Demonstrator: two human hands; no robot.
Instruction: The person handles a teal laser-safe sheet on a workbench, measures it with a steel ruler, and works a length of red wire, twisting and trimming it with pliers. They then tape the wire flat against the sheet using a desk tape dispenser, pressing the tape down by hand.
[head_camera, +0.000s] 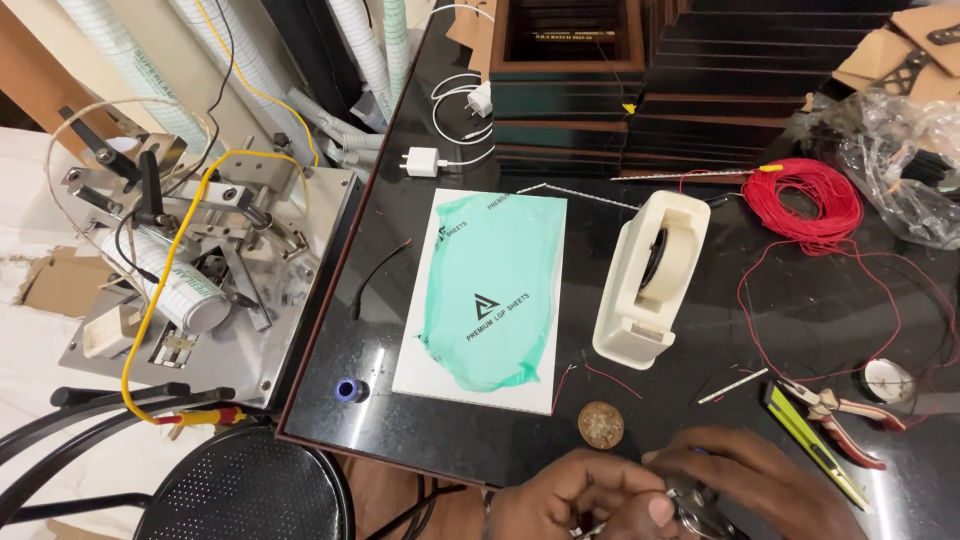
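My left hand (570, 500) and my right hand (745, 485) meet at the bottom edge of the head view, over the near edge of the black table (450, 420). Both pinch a small shiny metal object (690, 497) between their fingertips; what it is I cannot tell. A round brown coin-like disc (601, 424) lies just beyond my left hand. Red-handled pliers (845, 420) and a yellow-green utility knife (812, 442) lie just right of my right hand.
A white panel with a green film (490, 290) lies mid-table, a cream tape dispenser (650, 275) to its right. A red wire coil (805, 200), stacked dark frames (720, 90), white chargers (425, 160), a metal machine (200, 270) at left, a black stool (245, 490).
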